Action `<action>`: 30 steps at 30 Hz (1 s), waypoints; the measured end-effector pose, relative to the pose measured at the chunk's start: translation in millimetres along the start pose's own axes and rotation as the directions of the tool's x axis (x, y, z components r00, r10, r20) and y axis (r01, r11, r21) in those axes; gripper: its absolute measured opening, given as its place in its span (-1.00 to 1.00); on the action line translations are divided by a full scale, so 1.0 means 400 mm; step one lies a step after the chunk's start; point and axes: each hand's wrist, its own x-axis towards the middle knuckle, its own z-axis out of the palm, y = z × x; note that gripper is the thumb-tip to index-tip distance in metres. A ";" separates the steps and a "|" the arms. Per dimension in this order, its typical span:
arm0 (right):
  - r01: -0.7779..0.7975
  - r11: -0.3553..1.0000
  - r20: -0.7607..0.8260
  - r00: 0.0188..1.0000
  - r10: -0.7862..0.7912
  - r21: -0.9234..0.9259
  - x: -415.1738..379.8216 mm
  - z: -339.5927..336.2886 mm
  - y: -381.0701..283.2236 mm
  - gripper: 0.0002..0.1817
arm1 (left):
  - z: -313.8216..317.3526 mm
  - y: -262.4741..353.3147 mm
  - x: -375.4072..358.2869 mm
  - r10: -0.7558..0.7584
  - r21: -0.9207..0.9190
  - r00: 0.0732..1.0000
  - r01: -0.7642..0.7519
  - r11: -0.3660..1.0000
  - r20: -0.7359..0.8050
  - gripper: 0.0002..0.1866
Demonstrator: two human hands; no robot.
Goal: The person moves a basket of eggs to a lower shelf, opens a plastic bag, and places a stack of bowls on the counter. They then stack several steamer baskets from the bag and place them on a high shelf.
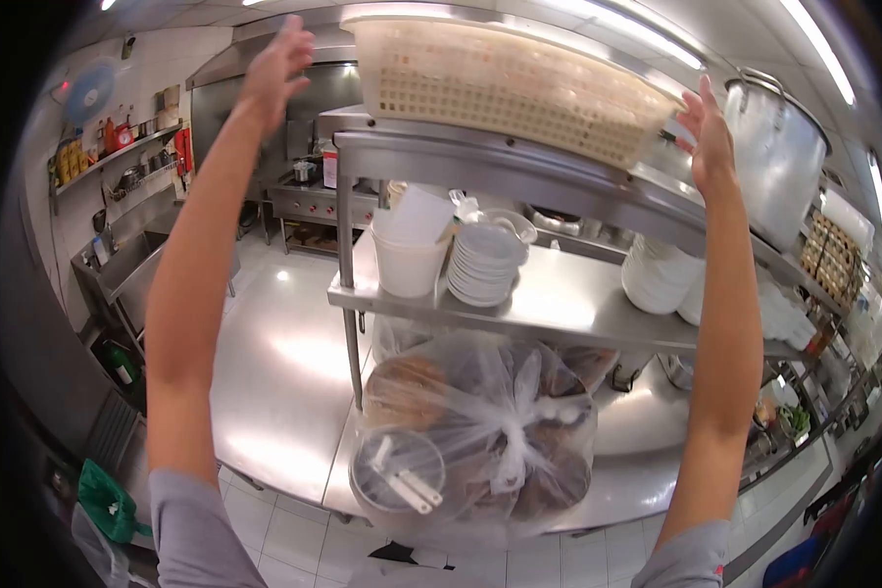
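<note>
A cream plastic basket (500,93) with a perforated wall sits on the top steel shelf (480,147), with vague contents showing through its holes. My left hand (276,73) is raised off the basket's left end, fingers stretched out, a gap between them and the basket. At the other end, my right hand (708,132) is up with fingers spread, fingertips close by the basket's right corner. Neither hand holds anything. Both arms reach up on either side of the shelf.
Under the top shelf stand a white bucket (407,257), stacked plates (485,260) and white bowls (657,274). A large metal pot (774,147) is on the right. Below, a tied clear plastic bag (510,431) and a container with white-handled utensils (398,470) occupy the counter.
</note>
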 end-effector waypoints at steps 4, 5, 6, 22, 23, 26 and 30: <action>-0.467 0.806 0.356 0.869 0.342 0.365 0.091 0.075 0.053 -0.15 | 0.101 -0.082 0.110 -0.171 -0.037 0.964 0.182 0.983 0.203 -0.36; -0.535 0.717 0.525 0.806 0.274 0.447 0.105 0.069 0.067 -0.21 | 0.122 -0.090 0.130 -0.140 -0.151 0.921 0.206 0.967 0.364 -0.36; -0.607 0.617 0.663 0.727 0.177 0.501 0.115 0.058 0.079 -0.27 | 0.145 -0.091 0.143 -0.086 -0.260 0.853 0.251 0.933 0.515 -0.35; -0.442 0.551 0.462 0.880 0.113 0.708 0.117 0.040 0.113 -0.84 | 0.168 -0.047 0.108 -0.072 -0.535 0.857 0.382 0.753 0.511 -0.57; -0.409 0.579 0.417 0.900 0.128 0.705 0.100 0.030 0.099 -0.85 | 0.164 -0.035 0.099 -0.068 -0.536 0.850 0.389 0.749 0.522 -0.57; -0.424 0.559 0.443 0.890 0.109 0.712 0.059 -0.033 0.049 -0.86 | 0.146 0.007 0.069 0.020 -0.559 0.815 0.379 0.737 0.579 -0.58; -0.507 0.522 0.515 0.845 0.143 0.686 -0.046 -0.152 -0.068 -0.86 | 0.133 0.100 -0.052 0.079 -0.559 0.808 0.329 0.761 0.584 -0.61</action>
